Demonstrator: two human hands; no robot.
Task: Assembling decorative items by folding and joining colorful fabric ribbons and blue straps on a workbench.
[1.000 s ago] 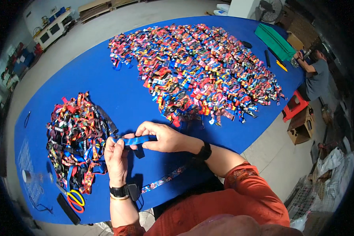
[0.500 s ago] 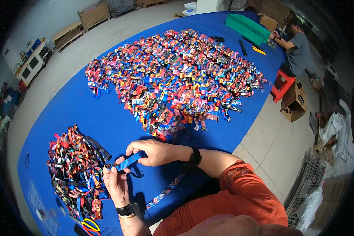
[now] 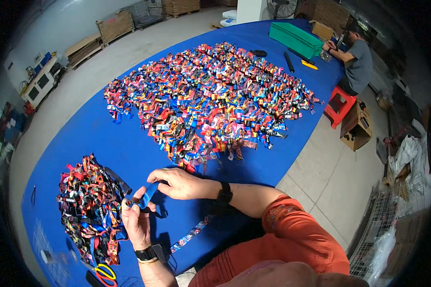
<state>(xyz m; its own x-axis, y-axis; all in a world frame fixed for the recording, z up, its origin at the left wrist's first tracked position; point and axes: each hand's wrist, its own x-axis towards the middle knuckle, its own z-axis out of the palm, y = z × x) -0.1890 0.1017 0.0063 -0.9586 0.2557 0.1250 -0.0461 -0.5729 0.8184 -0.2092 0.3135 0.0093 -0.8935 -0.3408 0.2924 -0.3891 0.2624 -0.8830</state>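
A short blue strap (image 3: 149, 195) is stretched between my two hands, above the blue table's near part. My left hand (image 3: 137, 223) pinches its lower end between thumb and fingers, where a small dark loop or fitting shows; its exact kind is too small to make out. My right hand (image 3: 184, 185) holds the upper end with closed fingers and partly covers it. A thin dark strip (image 3: 162, 212) hangs down beside the left fingers. To the left of my left hand lies a heap of dark and red patterned straps (image 3: 88, 205).
A wide pile of colourful short straps (image 3: 210, 100) covers the table's middle. A patterned strap (image 3: 189, 237) lies near my body. Scissors (image 3: 105, 275) with yellow and red handles are at lower left. A green bin (image 3: 296, 39) stands far right, by a seated person (image 3: 357, 62).
My right hand has come a little closer to the left one, and the blue strap between them stands steeper and looks shorter. The whole view has shifted slightly.
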